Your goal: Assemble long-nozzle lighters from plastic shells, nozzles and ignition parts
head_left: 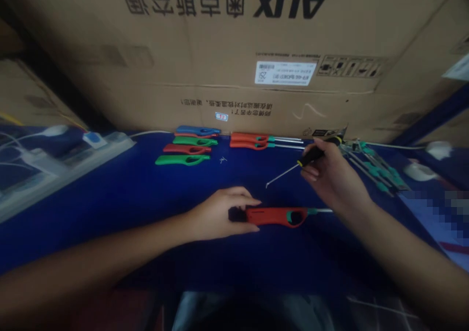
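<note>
A red long-nosed lighter (pixel 273 216) lies on the blue table, its metal tube pointing right. My left hand (pixel 216 214) is around its left end, with thumb and fingertips at opposite edges of the handle. In my right hand (pixel 335 172) is a black and yellow screwdriver (pixel 313 154), held above the table. Its thin shaft slants down to the left, and a small bit, perhaps a screw, shows at the tip. Beyond lie two more red lighters (pixel 247 140) with metal tubes. A small pile of screws (pixel 223 160) lies left of them.
Several green, red and blue handle shells (pixel 186 149) lie in a stack at the back left. Green-and-metal nozzle parts (pixel 373 170) lie at the right. A large cardboard box (pixel 205 67) forms the back. Power strips (pixel 47 162) and cables line the left.
</note>
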The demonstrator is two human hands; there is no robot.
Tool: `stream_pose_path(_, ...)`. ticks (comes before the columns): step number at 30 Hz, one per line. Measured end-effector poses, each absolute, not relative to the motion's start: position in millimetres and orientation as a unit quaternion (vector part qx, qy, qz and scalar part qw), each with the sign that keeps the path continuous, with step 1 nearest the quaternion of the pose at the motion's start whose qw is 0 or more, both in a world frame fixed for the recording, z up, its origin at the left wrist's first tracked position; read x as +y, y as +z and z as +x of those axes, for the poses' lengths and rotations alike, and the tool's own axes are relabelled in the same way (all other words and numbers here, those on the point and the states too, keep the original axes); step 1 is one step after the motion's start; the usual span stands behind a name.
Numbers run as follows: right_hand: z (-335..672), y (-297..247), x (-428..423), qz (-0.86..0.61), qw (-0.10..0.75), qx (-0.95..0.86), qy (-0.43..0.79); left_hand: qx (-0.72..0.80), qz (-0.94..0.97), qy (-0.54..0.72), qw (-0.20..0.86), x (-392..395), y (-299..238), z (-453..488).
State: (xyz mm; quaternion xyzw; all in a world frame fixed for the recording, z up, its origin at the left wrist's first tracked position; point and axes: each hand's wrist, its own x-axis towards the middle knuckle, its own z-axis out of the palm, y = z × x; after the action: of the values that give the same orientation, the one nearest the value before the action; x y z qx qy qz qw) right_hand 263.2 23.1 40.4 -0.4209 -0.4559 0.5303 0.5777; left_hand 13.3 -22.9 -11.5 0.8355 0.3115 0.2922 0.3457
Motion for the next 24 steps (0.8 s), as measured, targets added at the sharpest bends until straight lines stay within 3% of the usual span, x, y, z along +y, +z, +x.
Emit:
stream_pose_path(9,248,36,5,-0.419,0.541,-0.449,0.574,0.368,0.733,0.363,0.442,-24,-5,13)
stream_pose_path(24,244,32,2,-0.396,0.518,-0.436,0.621,0.320,0.745,0.393,0.434,-26,0,14)
